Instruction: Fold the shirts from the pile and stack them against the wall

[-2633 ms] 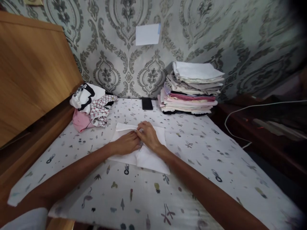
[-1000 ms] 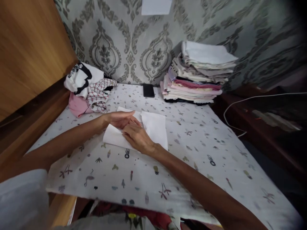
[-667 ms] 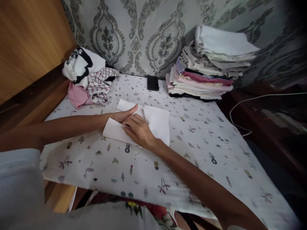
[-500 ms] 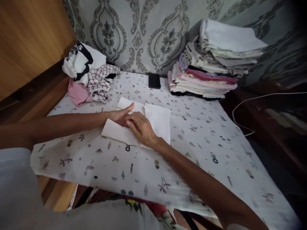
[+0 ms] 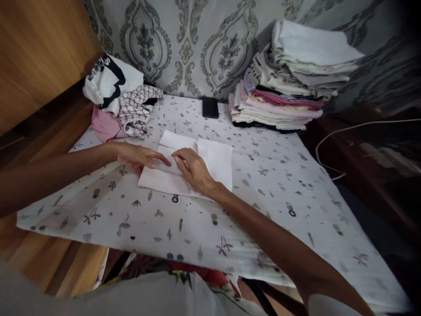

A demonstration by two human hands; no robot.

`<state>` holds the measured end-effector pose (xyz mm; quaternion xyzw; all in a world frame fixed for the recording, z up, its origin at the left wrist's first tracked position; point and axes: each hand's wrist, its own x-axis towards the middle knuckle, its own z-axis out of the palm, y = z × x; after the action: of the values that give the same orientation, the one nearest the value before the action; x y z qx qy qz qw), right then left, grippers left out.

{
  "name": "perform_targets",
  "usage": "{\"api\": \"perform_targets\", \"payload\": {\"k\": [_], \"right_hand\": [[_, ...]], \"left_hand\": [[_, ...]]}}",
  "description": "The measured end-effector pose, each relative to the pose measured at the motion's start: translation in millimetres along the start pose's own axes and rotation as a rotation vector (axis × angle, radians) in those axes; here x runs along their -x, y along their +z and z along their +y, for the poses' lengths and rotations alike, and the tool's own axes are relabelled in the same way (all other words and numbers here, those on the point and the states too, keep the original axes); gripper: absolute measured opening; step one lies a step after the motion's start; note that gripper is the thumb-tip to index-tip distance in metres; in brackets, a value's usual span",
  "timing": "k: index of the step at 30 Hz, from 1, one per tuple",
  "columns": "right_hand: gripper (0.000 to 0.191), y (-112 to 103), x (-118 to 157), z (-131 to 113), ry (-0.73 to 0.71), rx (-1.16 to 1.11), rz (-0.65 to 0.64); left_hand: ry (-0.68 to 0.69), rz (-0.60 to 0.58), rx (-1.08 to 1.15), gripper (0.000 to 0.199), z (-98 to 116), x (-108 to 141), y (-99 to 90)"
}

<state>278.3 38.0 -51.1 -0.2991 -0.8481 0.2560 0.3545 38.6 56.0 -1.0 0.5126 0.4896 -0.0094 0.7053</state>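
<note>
While left fingers (image 5: 159, 156) spread over white cloth (image 5: 217, 160), right fingers (image 5: 184, 153) curl loosely.

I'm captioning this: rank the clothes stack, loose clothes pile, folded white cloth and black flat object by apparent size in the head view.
Largest: clothes stack
Loose clothes pile, folded white cloth: too alike to rank; the cloth is nearer
Smallest: black flat object

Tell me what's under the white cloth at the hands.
The white cloth lies on the patterned sheet, which shows around its edges. The patch of sheet directly beneath it is covered, so whether anything else lies there cannot be seen.
</note>
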Motion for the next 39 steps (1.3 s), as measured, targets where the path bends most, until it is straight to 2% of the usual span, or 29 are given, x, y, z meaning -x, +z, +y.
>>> {"api": "perform_targets", "payload": {"k": [2, 3, 5, 6, 7, 8, 10, 12, 15, 17, 19, 21, 23, 25, 28, 31, 33, 35, 37, 39], "right_hand": [[0.027, -12, 0, -5, -0.013, 0.007, 0.043], [0.027, -19, 1, -8, -0.011, 0.013, 0.070], [0.026, -36, 7, -10, 0.011, 0.036, 0.131], [0.025, -44, 12, -9, 0.029, 0.059, 0.158], [0.024, -52, 19, -7, 0.055, 0.090, 0.182], [0.024, -59, 27, -4, 0.091, 0.128, 0.204], [0.025, -71, 47, 5, 0.191, 0.205, 0.235], [0.030, -79, 68, 15, 0.331, 0.245, 0.256], [0.040, -85, 88, 29, 0.585, 0.213, 0.254], [0.046, -87, 90, 34, 0.729, 0.163, 0.218], [0.053, -89, 85, 33, 0.827, 0.110, 0.168], [0.059, -91, 77, 31, 0.895, 0.062, 0.142], [0.062, -94, 69, 28, 0.953, 0.000, 0.155], [0.060, -96, 64, 27, 1.013, -0.122, 0.201], [0.045, -98, 57, 27, 1.094, -0.354, 0.252], [0.027, -100, 52, 28, 1.151, -0.411, 0.215], [0.020, -100, 50, 28, 1.160, -0.387, 0.191], [0.017, -101, 49, 29, 1.149, -0.378, 0.182], [0.015, -101, 49, 31, 1.138, -0.375, 0.176], [0.016, -102, 50, 32, 1.132, -0.373, 0.171]], "left_hand": [[0.014, 0.129, -0.288, 0.049, 7, 11, 0.3], [0.050, 0.245, -0.457, 0.041, 8, 15, 4.1], [0.168, 0.533, -0.769, 0.025, 7, 18, 19.2], [0.230, 0.645, -0.885, 0.020, 4, 18, 29.5], [0.276, 0.698, -0.970, 0.018, -1, 17, 40.4], [0.297, 0.696, -1.031, 0.018, -6, 16, 50.7], [0.276, 0.584, -1.101, 0.018, -15, 15, 65.7], [0.216, 0.477, -1.133, 0.018, -15, 17, 71.4], [0.207, 0.451, -1.130, 0.020, 5, 18, 72.2], [0.347, 0.523, -1.061, 0.023, 25, 7, 75.7], [0.546, 0.593, -0.930, 0.031, 43, -19, 82.7], [0.670, 0.630, -0.837, 0.047, 52, -54, 89.9], [0.682, 0.668, -0.844, 0.063, 52, -90, 94.7], [0.615, 0.669, -0.888, 0.078, 45, -116, 96.8], [0.521, 0.642, -0.928, 0.090, 35, -131, 95.1], [0.521, 0.623, -0.913, 0.090, 35, -122, 83.5], [0.515, 0.673, -0.888, 0.084, 38, -111, 66.7], [0.473, 0.776, -0.890, 0.079, 37, -101, 44.2], [0.382, 0.834, -0.923, 0.077, 27, -92, 21.8], [0.295, 0.827, -0.950, 0.078, 13, -85, 5.6]]}}
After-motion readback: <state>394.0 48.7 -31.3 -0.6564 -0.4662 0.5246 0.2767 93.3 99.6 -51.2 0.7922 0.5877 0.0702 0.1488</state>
